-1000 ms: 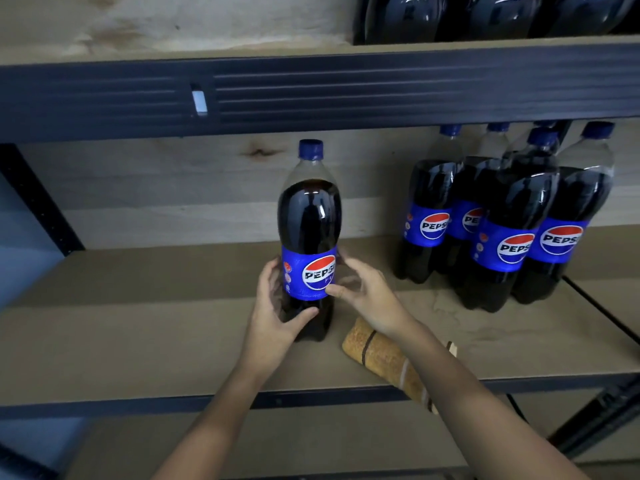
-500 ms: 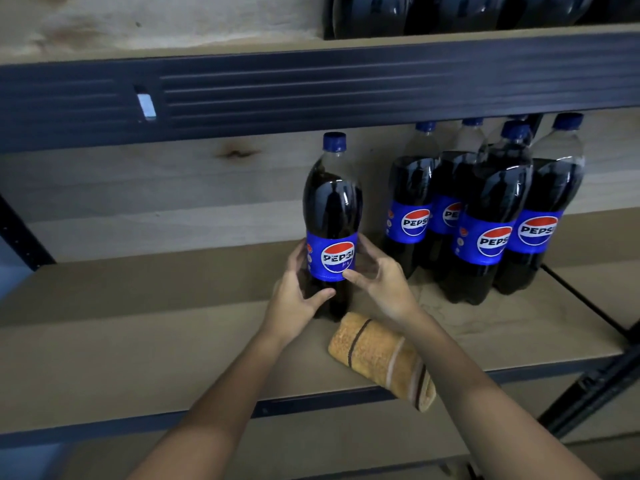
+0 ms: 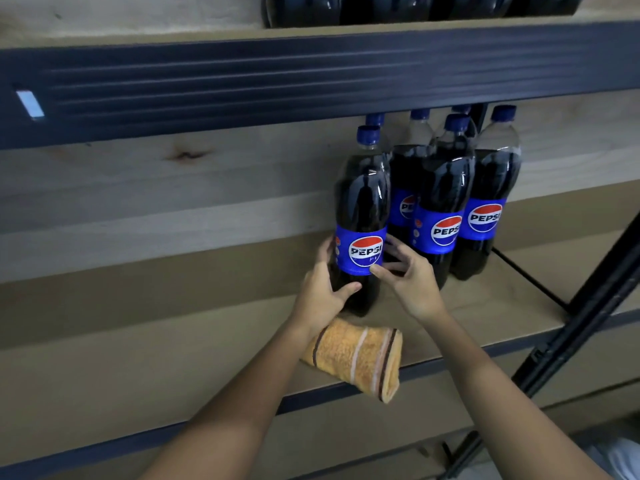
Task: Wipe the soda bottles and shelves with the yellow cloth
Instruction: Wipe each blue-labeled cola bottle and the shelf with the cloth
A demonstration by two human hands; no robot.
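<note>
A dark Pepsi bottle [image 3: 362,209] with a blue label and cap stands upright on the wooden shelf [image 3: 138,341]. My left hand [image 3: 320,296] grips its lower body, thumb across the front. My right hand [image 3: 410,282] holds the bottle's right side at the label with curled fingers. Touching or nearly touching it on the right stands a group of several matching Pepsi bottles [image 3: 446,202]. The folded yellow cloth [image 3: 356,358] with dark and pale stripes lies at the shelf's front edge, just below my hands, overhanging slightly.
A dark metal shelf beam [image 3: 311,74] runs overhead, with more dark bottles [image 3: 415,8] on the shelf above it. A black upright post and brace [image 3: 588,313] stand at the right. Bare shelf board stretches to the left of the held bottle.
Both hands have slid the single bottle rightward along the shelf until it reached the group of bottles. The cloth has stayed where it lay.
</note>
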